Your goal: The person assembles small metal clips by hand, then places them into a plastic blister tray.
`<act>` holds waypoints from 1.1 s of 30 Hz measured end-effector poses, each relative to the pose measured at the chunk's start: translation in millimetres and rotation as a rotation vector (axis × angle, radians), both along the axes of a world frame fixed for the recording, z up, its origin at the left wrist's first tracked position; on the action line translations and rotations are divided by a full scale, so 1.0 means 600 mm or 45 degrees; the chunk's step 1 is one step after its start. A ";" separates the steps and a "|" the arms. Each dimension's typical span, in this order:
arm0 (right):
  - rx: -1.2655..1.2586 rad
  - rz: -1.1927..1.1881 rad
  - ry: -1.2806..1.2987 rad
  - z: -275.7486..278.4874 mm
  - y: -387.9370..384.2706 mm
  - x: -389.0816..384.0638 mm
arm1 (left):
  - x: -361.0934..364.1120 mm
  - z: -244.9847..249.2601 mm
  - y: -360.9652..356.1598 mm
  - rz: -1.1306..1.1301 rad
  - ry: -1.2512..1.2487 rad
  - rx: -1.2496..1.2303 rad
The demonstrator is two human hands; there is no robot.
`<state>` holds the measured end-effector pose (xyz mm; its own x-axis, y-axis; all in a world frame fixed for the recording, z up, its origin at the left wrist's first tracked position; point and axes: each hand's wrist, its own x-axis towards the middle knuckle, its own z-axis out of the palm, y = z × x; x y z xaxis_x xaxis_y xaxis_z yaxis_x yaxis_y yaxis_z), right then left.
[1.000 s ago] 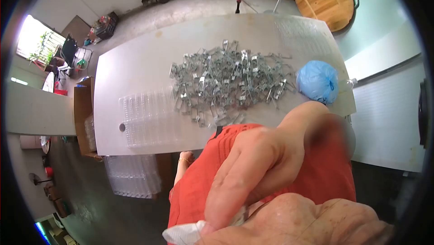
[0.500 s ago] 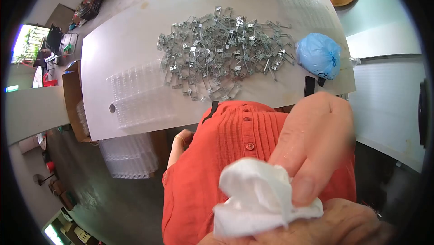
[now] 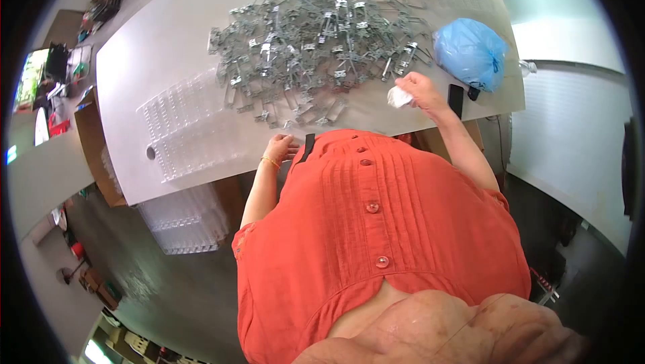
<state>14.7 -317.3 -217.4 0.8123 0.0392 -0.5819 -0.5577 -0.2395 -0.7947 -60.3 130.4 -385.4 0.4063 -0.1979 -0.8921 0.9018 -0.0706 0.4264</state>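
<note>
My right hand (image 3: 422,90) is closed on a crumpled white tissue (image 3: 399,98), held over the table near the lower right of a heap of metal brackets (image 3: 322,48). The brackets are shiny, with thin wire-like legs, and lie tangled together. By the table's near edge is my left hand (image 3: 281,147), its fingers loosely bent and partly apart, with nothing visible in them. A yellow band circles that wrist. Beside the left hand, a black strip (image 3: 307,148) lies against the red shirt.
A blue plastic bag (image 3: 470,54) and a black phone-like object (image 3: 455,100) lie right of the heap. Clear plastic trays (image 3: 188,129) rest on the table's left. More clear trays (image 3: 185,219) are stacked below, near a cardboard box (image 3: 96,149).
My right hand has moved with the tissue from close to the camera out over the table. The left hand has come up to the table's edge. The view has tilted down.
</note>
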 end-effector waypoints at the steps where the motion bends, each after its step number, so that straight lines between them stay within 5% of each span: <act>1: -0.151 0.028 0.066 -0.040 -0.017 -0.007 | 0.010 -0.002 -0.007 0.030 0.007 -0.017; 9: -0.849 -0.198 -0.208 -0.277 -0.081 0.072 | 0.073 -0.002 -0.035 0.527 -0.122 -0.181; 13: -1.119 -0.176 -0.101 -0.250 -0.017 0.105 | 0.080 0.007 -0.038 0.392 -0.126 -0.117; 22: -0.896 0.301 0.127 -0.234 0.034 0.090 | 0.042 -0.004 -0.056 0.332 -0.058 -0.079; 26: -0.880 0.419 -0.105 -0.237 -0.007 0.088 | 0.037 -0.005 -0.061 0.228 -0.032 -0.010; 29: -1.023 0.047 -0.239 -0.217 -0.054 0.135 | 0.038 -0.012 -0.063 0.007 -0.074 0.072; 33: -1.247 -0.090 -0.363 -0.206 -0.098 0.189 | 0.036 -0.004 -0.084 -0.187 -0.195 0.268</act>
<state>128.1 -376.0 -341.0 0.9077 -0.4030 -0.1170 -0.4163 -0.8294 -0.3727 -38.6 80.2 -388.1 0.5202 -0.0819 -0.8501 0.8015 -0.2970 0.5191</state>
